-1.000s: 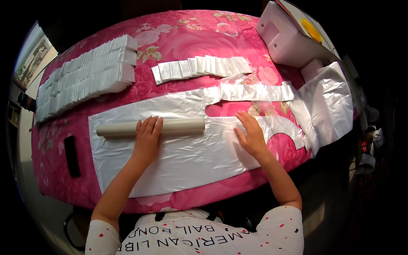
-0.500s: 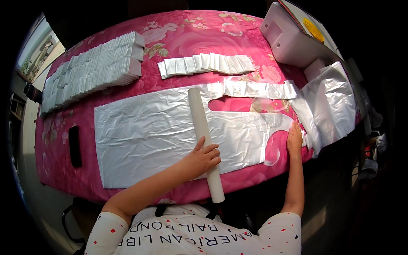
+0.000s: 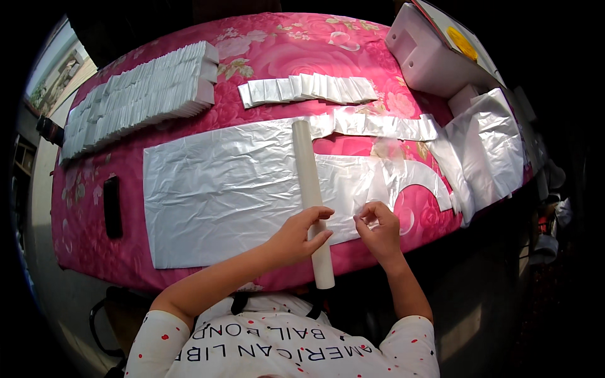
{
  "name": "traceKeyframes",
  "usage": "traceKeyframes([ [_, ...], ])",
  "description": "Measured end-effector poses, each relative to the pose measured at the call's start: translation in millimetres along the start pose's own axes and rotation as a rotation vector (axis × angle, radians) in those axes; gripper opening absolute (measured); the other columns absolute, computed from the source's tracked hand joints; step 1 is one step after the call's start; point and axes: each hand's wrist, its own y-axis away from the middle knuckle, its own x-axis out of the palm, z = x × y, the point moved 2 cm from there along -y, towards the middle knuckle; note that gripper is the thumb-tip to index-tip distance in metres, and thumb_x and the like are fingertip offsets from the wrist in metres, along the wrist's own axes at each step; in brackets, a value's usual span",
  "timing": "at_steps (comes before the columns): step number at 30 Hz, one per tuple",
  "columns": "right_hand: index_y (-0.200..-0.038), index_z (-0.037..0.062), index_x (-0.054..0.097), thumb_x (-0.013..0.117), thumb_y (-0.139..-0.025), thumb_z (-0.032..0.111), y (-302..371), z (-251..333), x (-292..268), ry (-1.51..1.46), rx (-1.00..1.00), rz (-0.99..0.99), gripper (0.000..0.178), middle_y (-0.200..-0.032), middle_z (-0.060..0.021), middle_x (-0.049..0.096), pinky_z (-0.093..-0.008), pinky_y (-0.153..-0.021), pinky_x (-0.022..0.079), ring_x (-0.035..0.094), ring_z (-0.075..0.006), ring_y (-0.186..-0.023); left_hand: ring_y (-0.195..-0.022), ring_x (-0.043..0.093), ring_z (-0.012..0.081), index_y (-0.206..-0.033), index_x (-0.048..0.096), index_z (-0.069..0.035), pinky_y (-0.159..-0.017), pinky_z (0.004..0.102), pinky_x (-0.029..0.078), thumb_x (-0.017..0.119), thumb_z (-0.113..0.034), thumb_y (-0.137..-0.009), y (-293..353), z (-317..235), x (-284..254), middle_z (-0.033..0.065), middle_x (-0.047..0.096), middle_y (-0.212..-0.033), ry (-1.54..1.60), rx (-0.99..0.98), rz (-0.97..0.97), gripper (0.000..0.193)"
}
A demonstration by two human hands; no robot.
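A thin white plastic apron [image 3: 220,189] lies spread across the table, its wide part at the left and curved cut-outs toward the right. Across it rests a long pale tube [image 3: 306,164], its near end past the table's front edge. My left hand [image 3: 301,234] is over the tube's near half, thumb and fingers apart, touching it without gripping around it. Just right of the tube, my right hand [image 3: 382,234] is closed in a pinch at the apron's narrower part, where the film looks slightly lifted. The pinched edge itself is barely visible.
Stacked folded white packets [image 3: 142,101] fill the far left, with a shorter row [image 3: 309,89] at the back middle. A black oblong object [image 3: 112,206] lies left. More plastic film [image 3: 485,154] heaps at the right, below a white foam box [image 3: 435,63]. Pink floral cloth [image 3: 277,50] covers the table.
My right hand has moved left and nearer from the apron's right end and closed into a pinch. My left hand has shifted slightly right, its fingers off the tube's top; the tube shifted slightly.
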Motion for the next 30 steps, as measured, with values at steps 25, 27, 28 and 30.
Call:
traceKeyframes([
  [25, -0.083, 0.0028, 0.064, 0.058, -0.076, 0.045, 90, 22, 42, 0.416, 0.433, 0.585, 0.043, -0.075, -0.0187, 0.063, -0.0413, -0.067, 0.049, 0.062, -0.0356, -0.072, -0.090, 0.059, 0.0260, -0.097, 0.057, 0.001, -0.078, 0.0336, 0.047, 0.059, -0.003, -0.075, 134, 22, -216, 0.0126, 0.061, -0.100, -0.850, -0.469, -0.316, 0.022],
  [27, -0.083, 0.0030, 0.064, 0.057, -0.076, 0.045, 91, 22, 39, 0.410, 0.444, 0.592, 0.043, -0.075, -0.0182, 0.063, -0.0412, -0.067, 0.049, 0.062, -0.0355, -0.073, -0.102, 0.053, 0.0304, -0.104, 0.054, 0.000, -0.087, 0.0363, 0.044, 0.060, -0.004, -0.075, 106, -1, -180, 0.0135, 0.056, -0.112, -1.019, -0.188, -0.357, 0.030],
  [28, -0.083, 0.0031, 0.064, 0.057, -0.076, 0.045, 91, 22, 39, 0.409, 0.442, 0.601, 0.043, -0.075, -0.0181, 0.063, -0.0411, -0.068, 0.049, 0.062, -0.0354, -0.073, -0.109, 0.048, 0.0326, -0.109, 0.052, 0.000, -0.092, 0.0375, 0.041, 0.060, -0.004, -0.076, 91, -5, -162, 0.0138, 0.052, -0.119, -0.939, -0.038, -0.359, 0.035],
  [30, -0.083, 0.0032, 0.064, 0.057, -0.076, 0.045, 90, 21, 39, 0.396, 0.445, 0.624, 0.043, -0.075, -0.0179, 0.064, -0.0409, -0.068, 0.048, 0.062, -0.0354, -0.074, -0.111, 0.048, 0.0321, -0.116, 0.049, -0.001, -0.094, 0.0370, 0.041, 0.058, -0.004, -0.077, 62, -9, -118, 0.0146, 0.049, -0.122, -0.777, 0.124, -0.315, 0.040],
])
